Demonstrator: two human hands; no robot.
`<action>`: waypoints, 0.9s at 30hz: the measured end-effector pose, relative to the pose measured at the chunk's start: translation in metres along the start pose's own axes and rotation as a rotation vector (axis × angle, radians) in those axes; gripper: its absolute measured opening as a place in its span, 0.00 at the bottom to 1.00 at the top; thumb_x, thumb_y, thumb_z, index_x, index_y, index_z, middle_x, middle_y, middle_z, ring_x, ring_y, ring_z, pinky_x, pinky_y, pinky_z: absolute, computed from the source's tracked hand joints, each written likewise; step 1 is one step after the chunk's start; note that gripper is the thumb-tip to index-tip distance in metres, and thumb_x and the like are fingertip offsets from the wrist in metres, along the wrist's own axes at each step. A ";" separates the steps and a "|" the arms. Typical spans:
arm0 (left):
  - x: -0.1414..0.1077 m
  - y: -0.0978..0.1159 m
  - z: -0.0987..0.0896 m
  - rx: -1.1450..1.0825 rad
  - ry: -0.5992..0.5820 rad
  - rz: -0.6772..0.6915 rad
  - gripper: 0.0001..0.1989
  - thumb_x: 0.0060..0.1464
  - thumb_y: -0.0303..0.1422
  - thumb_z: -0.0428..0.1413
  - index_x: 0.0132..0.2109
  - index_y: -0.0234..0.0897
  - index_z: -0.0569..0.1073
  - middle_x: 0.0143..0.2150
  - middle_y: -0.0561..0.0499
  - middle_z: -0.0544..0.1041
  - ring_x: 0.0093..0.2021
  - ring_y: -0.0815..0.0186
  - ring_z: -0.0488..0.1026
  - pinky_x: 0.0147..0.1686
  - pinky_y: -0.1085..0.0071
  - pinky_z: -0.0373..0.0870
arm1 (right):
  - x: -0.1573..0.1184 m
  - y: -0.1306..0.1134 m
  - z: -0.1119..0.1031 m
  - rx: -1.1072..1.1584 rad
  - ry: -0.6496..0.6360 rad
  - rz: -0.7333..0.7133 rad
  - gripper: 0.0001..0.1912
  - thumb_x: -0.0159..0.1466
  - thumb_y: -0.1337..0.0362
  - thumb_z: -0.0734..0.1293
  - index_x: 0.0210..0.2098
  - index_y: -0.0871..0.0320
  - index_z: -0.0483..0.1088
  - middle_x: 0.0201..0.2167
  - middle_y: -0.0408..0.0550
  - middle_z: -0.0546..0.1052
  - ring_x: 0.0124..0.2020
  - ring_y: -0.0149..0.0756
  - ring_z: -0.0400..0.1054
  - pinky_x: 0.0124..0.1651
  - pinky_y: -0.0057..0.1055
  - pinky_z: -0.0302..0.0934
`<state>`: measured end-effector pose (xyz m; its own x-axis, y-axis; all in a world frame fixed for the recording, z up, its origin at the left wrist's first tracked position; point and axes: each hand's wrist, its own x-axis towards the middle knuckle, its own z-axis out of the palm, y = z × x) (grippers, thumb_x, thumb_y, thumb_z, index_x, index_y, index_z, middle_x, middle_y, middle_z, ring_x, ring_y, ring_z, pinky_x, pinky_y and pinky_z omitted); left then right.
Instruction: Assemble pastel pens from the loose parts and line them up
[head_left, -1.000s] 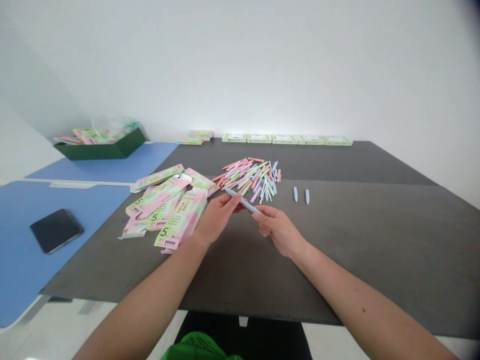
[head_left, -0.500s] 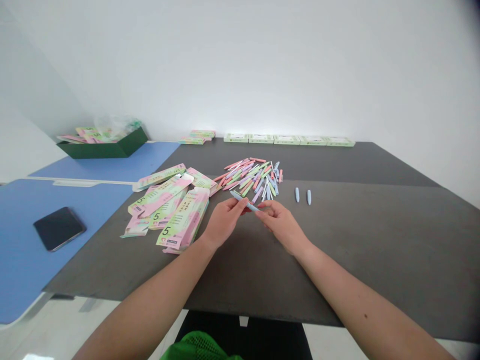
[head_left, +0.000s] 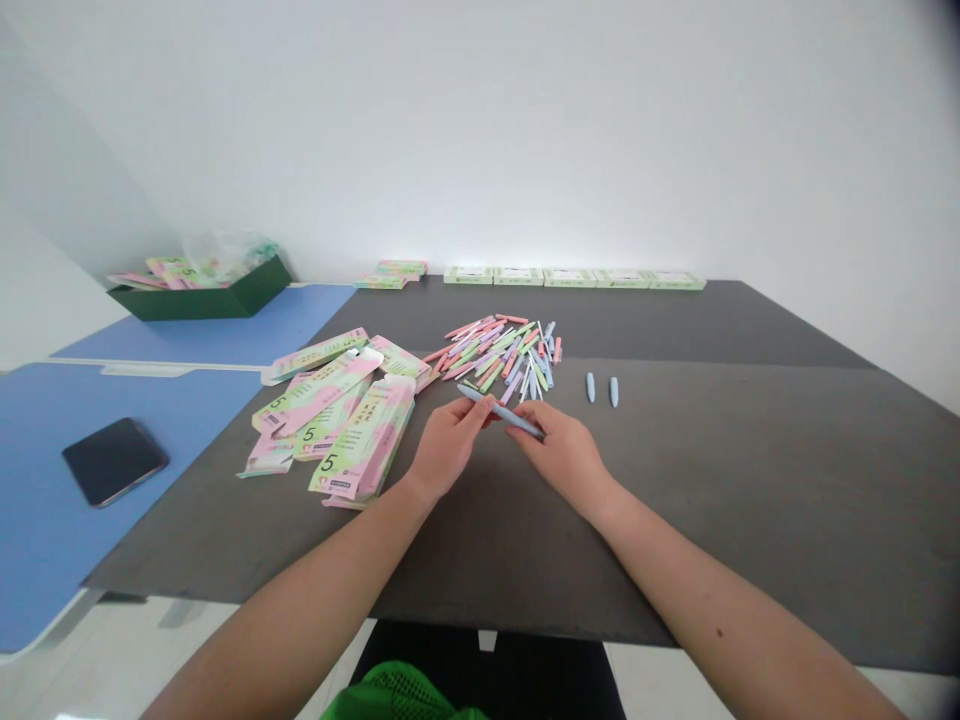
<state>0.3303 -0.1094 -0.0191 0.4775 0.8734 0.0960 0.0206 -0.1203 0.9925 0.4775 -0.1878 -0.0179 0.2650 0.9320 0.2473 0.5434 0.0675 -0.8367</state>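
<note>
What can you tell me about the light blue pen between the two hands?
The light blue pen is slim and straight, seemingly plastic, with a narrowed end at the upper left. The left hand and right hand both grip it, nearer than the pile of coloured pieces. It slants down to the right in view. Fingers hide parts of it; fine details are too small to tell.

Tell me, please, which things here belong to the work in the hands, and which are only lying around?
Likely belong:
- light-blue pen, in the left hand and right hand
- heap of coloured pieces
- two separate blue pieces
- pink-and-green packs

Probably just lying about:
- dark phone
- clear plastic in the green tray
</note>
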 end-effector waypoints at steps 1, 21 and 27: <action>0.000 0.001 0.000 -0.008 -0.019 0.001 0.19 0.52 0.45 0.54 0.39 0.34 0.78 0.35 0.47 0.78 0.38 0.63 0.72 0.44 0.67 0.67 | 0.000 -0.001 -0.001 0.026 -0.050 -0.013 0.12 0.58 0.54 0.64 0.33 0.55 0.71 0.23 0.42 0.68 0.26 0.32 0.59 0.30 0.27 0.50; 0.000 0.005 -0.005 0.089 -0.010 0.025 0.19 0.52 0.45 0.54 0.40 0.34 0.79 0.33 0.48 0.78 0.37 0.62 0.72 0.42 0.68 0.66 | -0.001 0.000 0.000 -0.169 -0.047 -0.048 0.13 0.58 0.57 0.64 0.40 0.56 0.68 0.30 0.44 0.73 0.29 0.33 0.65 0.31 0.27 0.55; -0.001 0.008 -0.004 0.020 -0.064 0.052 0.19 0.53 0.44 0.53 0.41 0.35 0.79 0.34 0.49 0.78 0.38 0.63 0.72 0.43 0.69 0.65 | 0.000 0.001 -0.002 0.058 -0.300 -0.023 0.20 0.66 0.54 0.51 0.37 0.57 0.69 0.20 0.42 0.69 0.20 0.30 0.61 0.27 0.27 0.54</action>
<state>0.3265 -0.1096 -0.0114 0.5331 0.8341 0.1418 0.0112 -0.1745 0.9846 0.4794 -0.1888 -0.0174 0.0014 0.9930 0.1183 0.4979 0.1019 -0.8612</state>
